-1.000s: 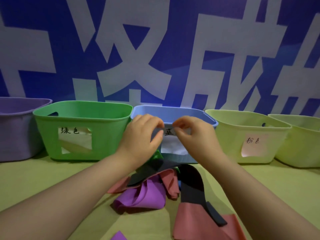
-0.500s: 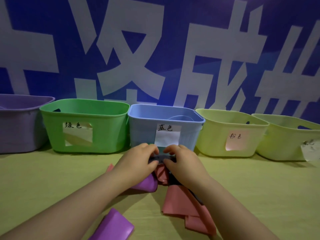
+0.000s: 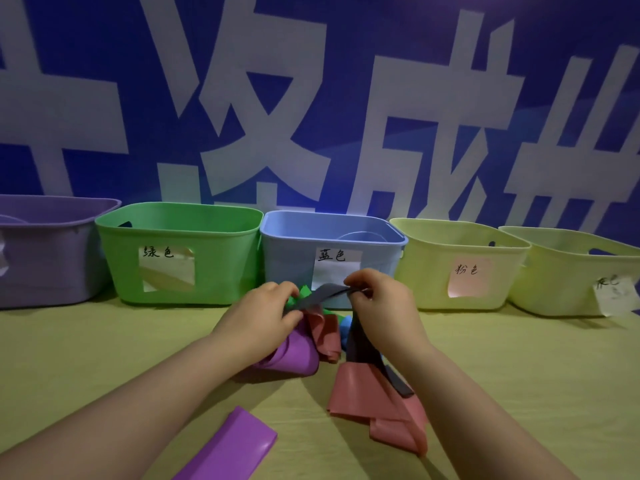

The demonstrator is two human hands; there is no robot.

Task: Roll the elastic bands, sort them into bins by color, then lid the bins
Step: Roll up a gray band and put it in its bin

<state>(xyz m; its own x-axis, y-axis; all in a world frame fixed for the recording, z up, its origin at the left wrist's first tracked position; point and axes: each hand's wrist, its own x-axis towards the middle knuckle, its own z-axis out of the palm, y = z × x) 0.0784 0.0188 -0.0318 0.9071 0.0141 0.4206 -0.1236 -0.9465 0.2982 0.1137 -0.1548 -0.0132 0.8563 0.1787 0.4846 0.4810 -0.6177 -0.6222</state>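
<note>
Left hand (image 3: 266, 317) and right hand (image 3: 381, 306) each pinch an end of a thin, matte dark-grey elastic band (image 3: 325, 293), pulled btwn them just in front of the pale-blue plastic bin (image 3: 291, 258) and over a floppy tangle: purple band (image 3: 294, 355), salmon-pink band (image 3: 367, 393), green scrap (image 3: 304, 292), blue scrap (image 3: 345, 329). Looks early – grey band not rolled yet, a flat glossy purple strip (image 3: 232, 445) lies near-left on the table (image 3: 104, 358), no lids in view, bin contents mostly hidden.

purple bin (image 3: 52, 254) | green bin (image 3: 221, 271) | blue bin (image 3: 287, 258) | dark grey band (image 3: 325, 293) | pink band (image 3: 363, 393) — wall (image 3: 346, 81) blue, white lettering
</note>
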